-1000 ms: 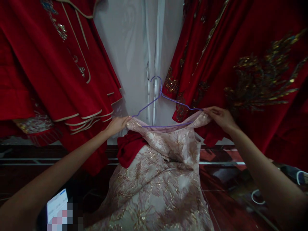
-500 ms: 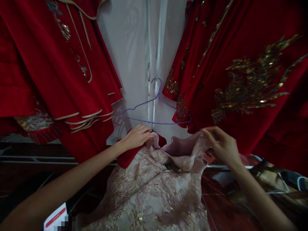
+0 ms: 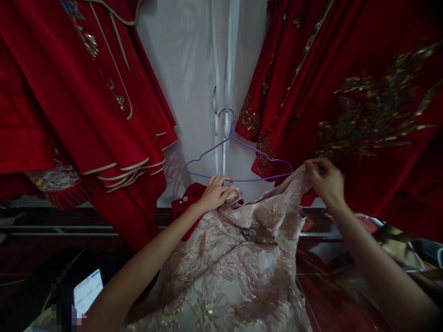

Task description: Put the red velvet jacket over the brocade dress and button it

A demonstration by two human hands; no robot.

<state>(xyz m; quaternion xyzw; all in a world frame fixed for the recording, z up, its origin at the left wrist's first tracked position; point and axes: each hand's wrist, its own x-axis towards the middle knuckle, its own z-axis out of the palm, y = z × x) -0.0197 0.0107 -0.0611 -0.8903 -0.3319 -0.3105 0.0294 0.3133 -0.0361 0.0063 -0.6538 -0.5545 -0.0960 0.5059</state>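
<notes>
A pale pink brocade dress [image 3: 235,267] with gold floral thread spreads below my hands. At its left shoulder, by the neckline, my left hand [image 3: 218,194] is closed on the cloth, its fingers close to the hanger's bottom bar. My right hand [image 3: 323,177] pinches the right shoulder and holds it raised, stretching the neckline between both hands. Just above hangs a purple wire hanger [image 3: 238,180], its hook caught at the seam of pale doors. Its right end lies near my right fingertips. Whether the dress touches the hanger is unclear.
Red garments [image 3: 114,120] with cream piping hang at left. On the right are red garments with gold embroidery [image 3: 367,120]. Behind stand pale doors [image 3: 176,69]. A lit phone [image 3: 88,290] shows at lower left, and a metal rail [image 3: 69,232] runs low behind.
My right hand has lifted the right shoulder of the dress up to the hanger's right end. My left hand has shifted slightly right, and the hanger appears tilted and a little further right.
</notes>
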